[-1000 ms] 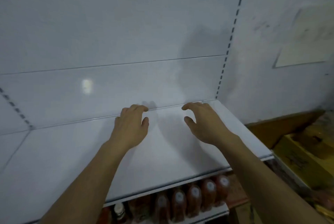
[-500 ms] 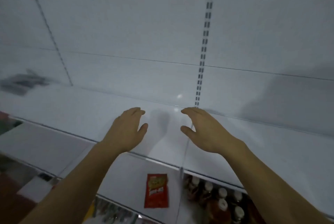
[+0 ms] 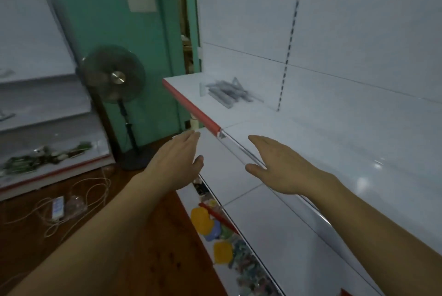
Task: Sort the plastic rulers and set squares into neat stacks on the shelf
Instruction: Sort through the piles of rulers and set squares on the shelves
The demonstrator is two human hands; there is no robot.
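Fingers on both our hands are straight and held together, gripping nothing. Our left hand (image 3: 178, 160) reaches forward, palm turned inward, over the wooden floor (image 3: 153, 259) just off the front of the shelf (image 3: 334, 142), its fingertips near the end of the red edge strip (image 3: 191, 104). Our right hand (image 3: 284, 164) is stretched out palm down above the white shelf, just inside its front edge; we cannot tell whether it touches the surface. Farther along the same shelf, well apart from both hands and close to the back panel, lies a blurred grey pile of rulers and set squares (image 3: 229, 93), with one triangular piece showing at its top; the pieces lie crossed and not squared up. Below the shelf, a lower one carries yellow and blue packets (image 3: 208, 224). Beyond our left hand, a standing fan (image 3: 113, 75) is set in front of a green wall (image 3: 107, 27), and white cables with a power strip (image 3: 57, 207) lie on the floor. At the far left, another low shelf holds green items (image 3: 45, 155), too blurred to identify.
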